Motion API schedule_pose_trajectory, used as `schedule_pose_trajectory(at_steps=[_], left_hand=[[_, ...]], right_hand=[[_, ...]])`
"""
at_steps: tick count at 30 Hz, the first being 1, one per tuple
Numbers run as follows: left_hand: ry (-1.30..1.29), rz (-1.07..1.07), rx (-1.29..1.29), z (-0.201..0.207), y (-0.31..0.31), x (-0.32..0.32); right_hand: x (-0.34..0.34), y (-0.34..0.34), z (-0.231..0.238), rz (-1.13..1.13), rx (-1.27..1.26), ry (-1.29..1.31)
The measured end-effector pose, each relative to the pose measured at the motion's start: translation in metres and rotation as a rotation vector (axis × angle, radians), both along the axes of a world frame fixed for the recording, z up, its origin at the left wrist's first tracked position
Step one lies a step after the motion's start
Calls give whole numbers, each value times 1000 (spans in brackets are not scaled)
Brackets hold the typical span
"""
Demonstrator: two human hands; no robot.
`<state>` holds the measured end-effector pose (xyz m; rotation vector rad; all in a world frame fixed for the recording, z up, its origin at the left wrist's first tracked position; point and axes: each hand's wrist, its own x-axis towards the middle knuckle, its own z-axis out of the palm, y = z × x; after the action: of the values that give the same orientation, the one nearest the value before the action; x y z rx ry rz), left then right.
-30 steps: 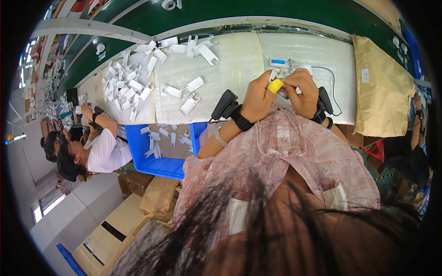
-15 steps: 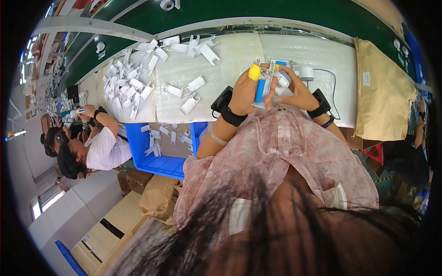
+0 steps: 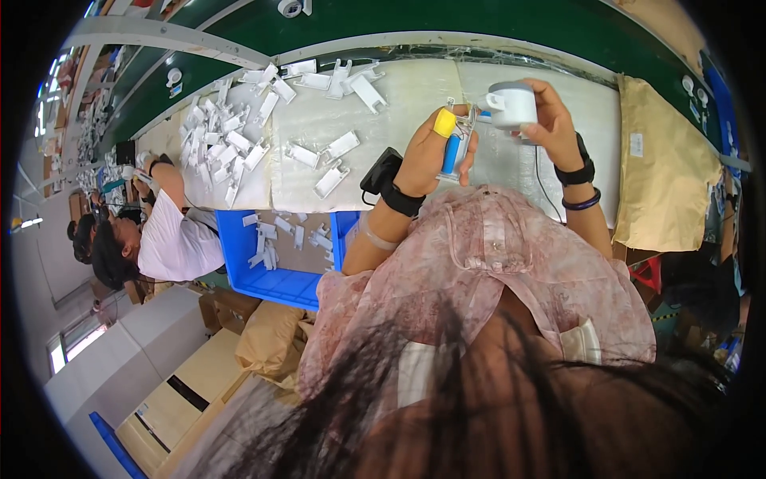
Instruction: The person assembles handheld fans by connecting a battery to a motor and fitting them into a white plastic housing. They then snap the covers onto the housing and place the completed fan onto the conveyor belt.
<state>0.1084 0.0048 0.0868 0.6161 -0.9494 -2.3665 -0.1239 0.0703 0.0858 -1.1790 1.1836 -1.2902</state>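
Observation:
My left hand point(image 3: 423, 160), its thumb wearing a yellow finger cover point(image 3: 444, 122), grips a white plastic holder in which a blue cylindrical battery point(image 3: 451, 154) sits. More of the holder and a second blue piece point(image 3: 484, 116) show to the right of the thumb. My right hand point(image 3: 552, 128) is closed around a round white housing point(image 3: 513, 108) with a grey top and a small ring-shaped part on its left side. The housing is raised just right of the holder; whether the two touch, I cannot tell.
White plastic holders point(image 3: 227, 144) lie piled on the covered table's left, with several loose ones point(image 3: 331, 180) nearer. A blue crate point(image 3: 275, 291) below contains more. Brown paper point(image 3: 662, 160) covers the right end. A co-worker point(image 3: 179, 231) sits at the left.
My right hand has moved away from the holder, up and to the right, and now grasps the round white housing. My left hand keeps the holder with the battery in nearly the same place.

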Motion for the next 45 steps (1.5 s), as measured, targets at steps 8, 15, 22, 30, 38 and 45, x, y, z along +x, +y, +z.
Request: schedule_pose_trajectory(at_steps=[8,15,22,30,38,45], left_hand=[[-55,-112,-142,4,1,2],[-1,-138,-135,-3,3,4],[18,-121,-177,-5,4,-1],[53,-87,-47,-8,-6,-7],[59,111,46,-1,-19,-12],[34,255,75,-10,-22,1]], right_hand=[[-15,-50,60,225,-116,377],[-11,-92,74,528,-129,506],[10,-114,72,561,-62,828],[26,-123,71,603,-45,892],[49,-121,56,438,-22,902],[56,-91,33,159,-277,553]])
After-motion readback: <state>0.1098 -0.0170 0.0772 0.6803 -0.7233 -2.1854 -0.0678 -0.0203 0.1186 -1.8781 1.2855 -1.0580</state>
